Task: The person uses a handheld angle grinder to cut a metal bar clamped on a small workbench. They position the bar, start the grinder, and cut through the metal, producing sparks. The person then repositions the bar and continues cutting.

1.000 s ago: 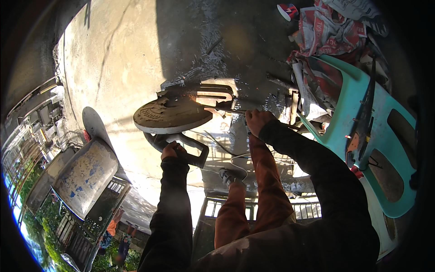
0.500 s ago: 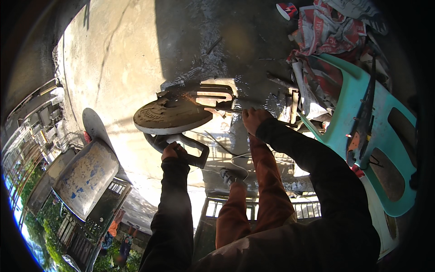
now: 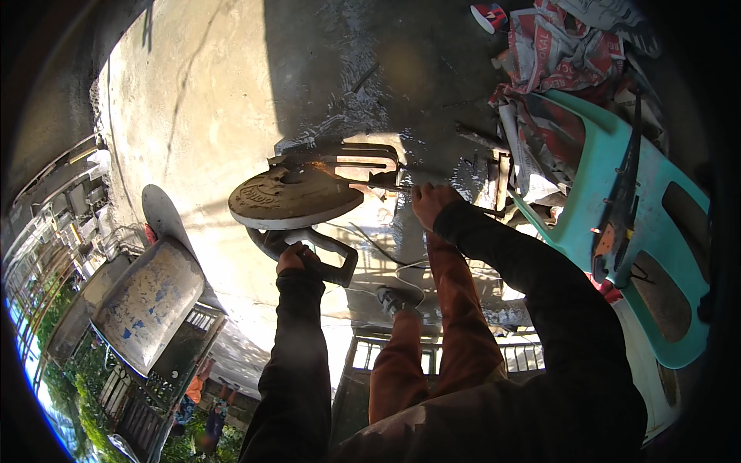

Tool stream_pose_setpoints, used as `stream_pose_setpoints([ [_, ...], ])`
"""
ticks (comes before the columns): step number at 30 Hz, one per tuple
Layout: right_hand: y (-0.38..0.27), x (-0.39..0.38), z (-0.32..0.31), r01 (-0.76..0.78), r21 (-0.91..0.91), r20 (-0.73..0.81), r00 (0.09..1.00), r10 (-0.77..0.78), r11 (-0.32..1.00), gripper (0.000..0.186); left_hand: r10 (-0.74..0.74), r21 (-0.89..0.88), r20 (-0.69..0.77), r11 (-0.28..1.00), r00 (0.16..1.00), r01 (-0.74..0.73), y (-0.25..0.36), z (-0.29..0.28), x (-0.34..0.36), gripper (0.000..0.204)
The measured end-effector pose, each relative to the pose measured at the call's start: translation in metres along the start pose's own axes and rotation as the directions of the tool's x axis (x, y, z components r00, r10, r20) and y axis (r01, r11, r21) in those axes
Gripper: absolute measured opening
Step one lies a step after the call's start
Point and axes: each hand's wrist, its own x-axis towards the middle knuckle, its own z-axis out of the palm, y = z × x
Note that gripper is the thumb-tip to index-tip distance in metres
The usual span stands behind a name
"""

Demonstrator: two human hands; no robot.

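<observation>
My left hand (image 3: 293,258) is closed around the black loop handle (image 3: 336,270) of a cut-off saw, whose round guard (image 3: 289,202) is coated in brown dust. Orange sparks (image 3: 320,165) fly just beyond the guard, beside the saw's slotted metal base (image 3: 369,148). To the right, my right hand (image 3: 432,205) is wrapped round a thin metal bar (image 3: 395,187) that runs toward the saw. The guard hides the cutting disc and where it meets the bar.
A teal plastic chair (image 3: 579,193) lies on the right with a dark, orange-bodied tool (image 3: 614,224) on it. Crumpled printed sacks (image 3: 552,58) are piled behind. A cable (image 3: 386,255) trails near my foot (image 3: 394,299). A worn curved metal container (image 3: 150,305) stands at left.
Both hands keep nearly the same place and grip. The sparks have shifted slightly in shape, and my right hand has edged a little to the left.
</observation>
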Motion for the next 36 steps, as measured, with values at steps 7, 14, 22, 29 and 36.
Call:
stream_pose_setpoints([
  [7,0.000,0.008,0.002,0.003,0.024,0.024,1.000,-0.003,1.000,0.026,-0.022,0.005,0.022,1.000,1.000,0.022,0.000,-0.001,0.004,0.013],
  [14,0.001,0.008,-0.002,0.020,0.007,0.040,0.999,-0.020,1.000,0.026,-0.015,-0.007,0.010,1.000,1.000,0.015,-0.001,-0.003,0.005,0.012],
  [22,0.009,0.006,-0.008,0.035,-0.047,0.024,0.999,-0.034,0.998,0.027,-0.019,-0.030,0.027,0.999,0.999,0.019,-0.001,-0.003,0.007,0.012],
  [29,0.001,0.016,-0.008,0.038,-0.056,0.011,0.999,-0.038,0.998,0.026,-0.014,-0.038,-0.015,0.999,1.000,0.013,0.000,0.000,-0.001,0.011],
  [36,0.010,0.008,-0.015,0.107,-0.084,0.016,0.994,-0.106,0.991,0.025,-0.019,-0.028,-0.027,0.999,0.999,0.019,0.002,0.006,-0.011,0.011],
])
